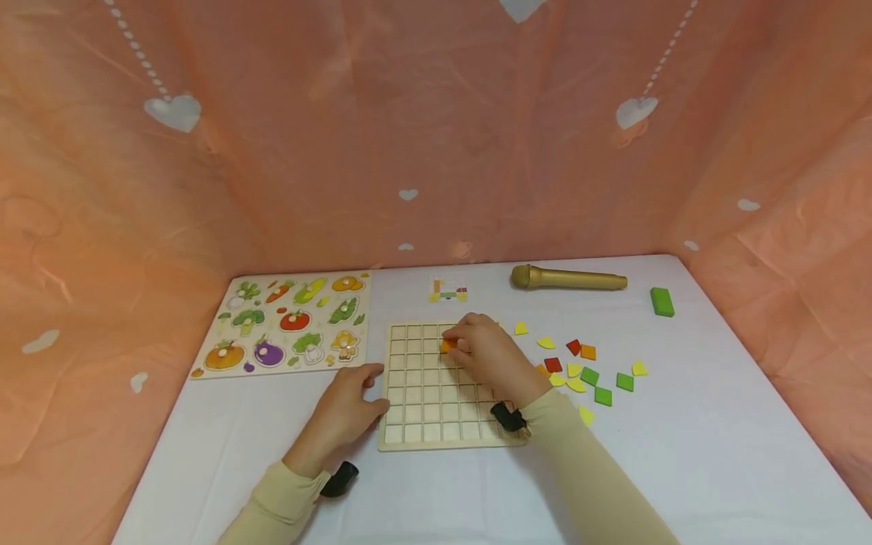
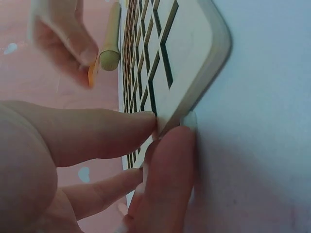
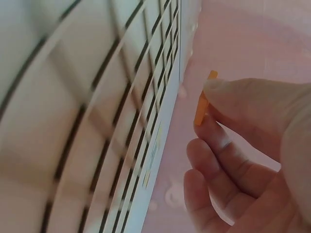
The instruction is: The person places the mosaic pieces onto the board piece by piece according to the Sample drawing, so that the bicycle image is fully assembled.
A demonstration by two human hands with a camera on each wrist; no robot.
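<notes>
A pale wooden grid board (image 1: 431, 394) lies in the middle of the white table. My left hand (image 1: 344, 409) grips its left edge. The left wrist view has the thumb (image 2: 107, 133) at the upper edge and another fingertip low against the side. Over the board's far part, my right hand (image 1: 492, 356) pinches a thin orange tile (image 3: 200, 108) between thumb and fingertips. That tile is held above the grid, apart from it in the right wrist view. Grid squares in sight are bare; the right hand and forearm hide some.
Loose yellow, red, orange and green tiles (image 1: 603, 396) lie right of the board. A vegetable puzzle board (image 1: 272, 363) is at the left. Behind the grid are a small picture card (image 1: 447, 288), a gold microphone (image 1: 572, 278) and a green block (image 1: 661, 301). Peach curtains (image 1: 436, 151) surround the table.
</notes>
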